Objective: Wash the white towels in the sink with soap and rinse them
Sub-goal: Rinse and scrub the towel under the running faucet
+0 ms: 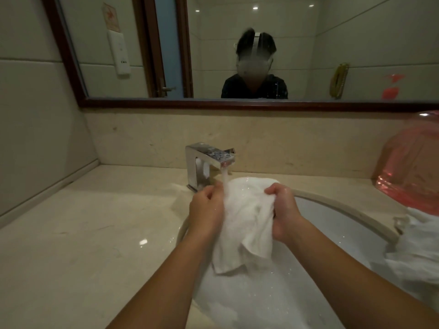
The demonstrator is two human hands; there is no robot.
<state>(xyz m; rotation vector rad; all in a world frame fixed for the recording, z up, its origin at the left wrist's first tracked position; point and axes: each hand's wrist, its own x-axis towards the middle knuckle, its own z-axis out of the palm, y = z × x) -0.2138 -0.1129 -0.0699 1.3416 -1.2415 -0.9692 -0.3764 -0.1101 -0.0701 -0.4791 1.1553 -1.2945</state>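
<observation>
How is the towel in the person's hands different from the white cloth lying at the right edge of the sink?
The held towel hangs bunched under the running faucet, gripped by the left hand and right hand; the right-side cloth lies untouched, draped over the sink rim. Water streams onto the held towel, while none falls on the right-side cloth. Both are white and crumpled.
</observation>
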